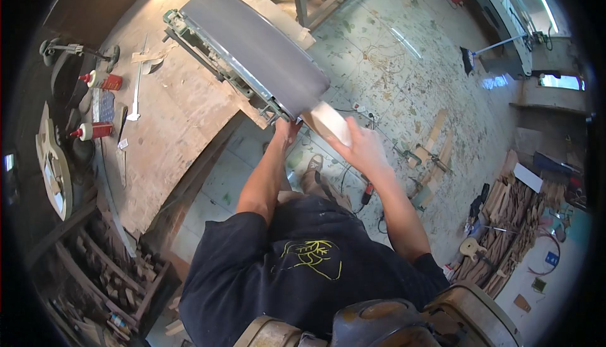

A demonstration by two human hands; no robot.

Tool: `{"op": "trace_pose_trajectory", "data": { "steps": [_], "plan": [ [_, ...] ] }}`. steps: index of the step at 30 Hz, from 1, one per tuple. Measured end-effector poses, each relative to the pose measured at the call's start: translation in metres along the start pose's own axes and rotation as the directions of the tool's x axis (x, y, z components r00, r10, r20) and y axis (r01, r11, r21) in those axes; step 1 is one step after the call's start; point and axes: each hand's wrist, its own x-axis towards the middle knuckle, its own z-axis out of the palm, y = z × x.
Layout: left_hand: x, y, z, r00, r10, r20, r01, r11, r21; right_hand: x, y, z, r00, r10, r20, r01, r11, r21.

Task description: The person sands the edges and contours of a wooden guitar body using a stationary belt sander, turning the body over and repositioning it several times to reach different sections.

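Observation:
A belt sander (252,44) with a wide dark grey belt lies slantwise on the wooden workbench. Its rounded near end juts past the bench edge. With my right hand (367,152) I grip a pale wooden block (329,123) by its right side. The block's far end meets the end of the belt; a slight blur lies there. My left hand (288,131) is just below the sander's near corner, beside the block's left end. Its fingers are mostly hidden behind the machine's edge and the block, so what they touch does not show.
On the workbench (170,119) lie two red-and-white bottles (104,80), a metal caliper (135,104) and scraps. A guitar-shaped wooden body (53,161) leans at left. Clamped boards (432,157), a cord and a red-and-black tool (367,193) lie on the littered floor. Wood strips (505,221) pile up at right.

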Motion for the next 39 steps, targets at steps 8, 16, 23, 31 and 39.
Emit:
{"op": "trace_pose_trajectory", "data": {
  "steps": [8,16,23,31,39],
  "plan": [
    [-0.117,0.025,0.104,0.834,-0.475,0.28,0.451,0.88,0.147,-0.119,0.049,0.039,0.97,-0.089,-0.225,0.092,0.996,0.003],
    [-0.131,0.003,0.131,0.605,-0.561,0.565,0.459,0.825,0.329,-0.183,0.066,0.011,0.979,-0.155,-0.129,0.17,0.979,0.111],
    [-0.164,0.056,0.175,0.619,-0.425,0.66,-0.179,0.742,0.645,-0.127,0.099,-0.16,0.855,-0.096,-0.509,0.028,0.99,-0.141],
    [-0.205,0.109,0.182,0.397,-0.573,0.717,-0.48,0.537,0.694,-0.081,0.113,-0.229,0.849,-0.133,0.511,0.111,0.991,0.074],
    [-0.172,0.122,0.082,0.763,-0.218,0.608,-0.466,0.467,0.752,-0.144,0.079,-0.154,0.962,-0.136,0.237,0.107,0.986,0.131]
  ]
}}
